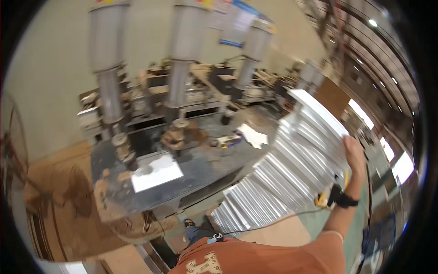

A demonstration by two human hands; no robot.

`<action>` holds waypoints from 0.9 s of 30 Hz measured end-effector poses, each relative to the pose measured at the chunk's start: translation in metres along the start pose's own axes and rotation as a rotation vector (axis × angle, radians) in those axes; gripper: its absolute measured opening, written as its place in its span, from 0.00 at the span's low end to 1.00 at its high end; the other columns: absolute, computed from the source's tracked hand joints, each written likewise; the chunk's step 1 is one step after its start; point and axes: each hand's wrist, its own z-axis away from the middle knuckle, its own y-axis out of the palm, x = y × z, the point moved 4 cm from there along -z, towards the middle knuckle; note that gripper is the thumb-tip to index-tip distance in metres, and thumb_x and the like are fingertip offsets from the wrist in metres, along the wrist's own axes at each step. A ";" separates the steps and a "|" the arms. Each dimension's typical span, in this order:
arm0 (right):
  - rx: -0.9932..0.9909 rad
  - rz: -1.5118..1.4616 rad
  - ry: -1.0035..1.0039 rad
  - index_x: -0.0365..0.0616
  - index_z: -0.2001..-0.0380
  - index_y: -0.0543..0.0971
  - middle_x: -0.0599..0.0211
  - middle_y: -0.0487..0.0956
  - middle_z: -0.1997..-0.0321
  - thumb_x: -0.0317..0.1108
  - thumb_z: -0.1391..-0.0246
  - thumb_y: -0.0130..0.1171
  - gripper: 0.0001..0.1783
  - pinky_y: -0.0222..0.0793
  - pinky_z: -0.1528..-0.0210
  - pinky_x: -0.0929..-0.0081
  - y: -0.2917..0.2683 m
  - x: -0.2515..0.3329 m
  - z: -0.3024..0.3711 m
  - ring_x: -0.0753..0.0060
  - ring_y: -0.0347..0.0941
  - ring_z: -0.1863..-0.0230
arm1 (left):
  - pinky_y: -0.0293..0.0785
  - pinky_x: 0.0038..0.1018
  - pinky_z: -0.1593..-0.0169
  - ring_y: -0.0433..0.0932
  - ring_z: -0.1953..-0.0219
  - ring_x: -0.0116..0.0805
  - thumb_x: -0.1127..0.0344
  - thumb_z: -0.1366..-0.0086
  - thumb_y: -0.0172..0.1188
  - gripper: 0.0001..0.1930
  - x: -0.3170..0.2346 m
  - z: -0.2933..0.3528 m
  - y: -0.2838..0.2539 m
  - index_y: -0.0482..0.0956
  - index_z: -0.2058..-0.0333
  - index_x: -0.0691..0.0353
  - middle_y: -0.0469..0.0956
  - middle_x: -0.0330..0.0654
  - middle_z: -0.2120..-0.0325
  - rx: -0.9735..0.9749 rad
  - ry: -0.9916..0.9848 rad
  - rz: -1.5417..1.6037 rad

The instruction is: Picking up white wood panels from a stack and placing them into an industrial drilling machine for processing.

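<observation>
My right hand (pixel 355 153) reaches out to the right, closed around the near end of a long silver metal profile (pixel 319 111). This profile lies on top, at the far right of a big stack of similar shiny profiles (pixel 278 182). A dark band circles my right wrist. My left hand is out of the picture. Just beside the stack, below my right hand, sits a small yellow and black object (pixel 323 199) that I cannot make out.
Left of the stack stands a dark machine bench (pixel 205 169) with several grey upright cylinders (pixel 182 36) over it. White sheets (pixel 157 171) and a purple-handled tool (pixel 235 139) lie on it. A thin cable (pixel 273 223) runs near my waist. A fan (pixel 13 132) stands far left.
</observation>
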 end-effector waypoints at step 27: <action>0.394 -0.736 -1.003 0.54 0.53 0.76 0.69 0.78 0.52 0.20 0.66 0.55 0.31 0.69 0.48 0.64 0.382 0.441 0.093 0.58 0.71 0.47 | 0.64 0.39 0.48 0.70 0.56 0.43 0.65 0.45 0.52 0.17 -0.519 0.238 -0.036 0.72 0.55 0.56 0.71 0.43 0.61 -0.010 1.380 0.571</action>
